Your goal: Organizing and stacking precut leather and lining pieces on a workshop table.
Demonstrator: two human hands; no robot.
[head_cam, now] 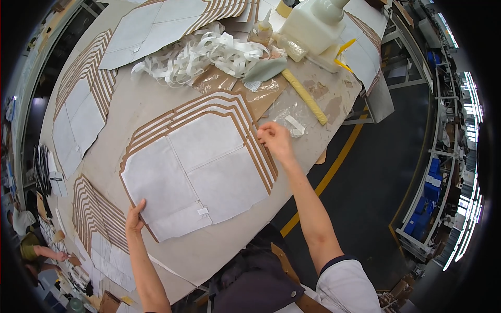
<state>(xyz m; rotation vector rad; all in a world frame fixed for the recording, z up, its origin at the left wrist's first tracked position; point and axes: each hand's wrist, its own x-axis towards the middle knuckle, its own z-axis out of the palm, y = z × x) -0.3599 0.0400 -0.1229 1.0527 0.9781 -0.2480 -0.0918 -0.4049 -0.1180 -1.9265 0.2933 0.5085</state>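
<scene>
Several white fabric panels with brown edges [211, 160] lie fanned before me in an overlapping stack. Seams cross the top panel, and a small white tag [202, 211] sits near its lower edge. At the panel's lower left border is my left hand [135, 215], its thumb on top and its fingers out of sight beneath the edge. My right hand [275, 140] is at the right edge of the stack, fingers curled together; whether they pinch an edge is hidden. Beside it lies a clear plastic bag [289, 119] with a white strip.
More fanned panels lie to the left [84, 101], lower left [101, 231] and at the back [156, 23]. Tangled white tape [207, 54], a yellow roll [304, 96], a glue bottle [261, 31] and a white jug [313, 25] occupy the far side. Another person [37, 250] works at left.
</scene>
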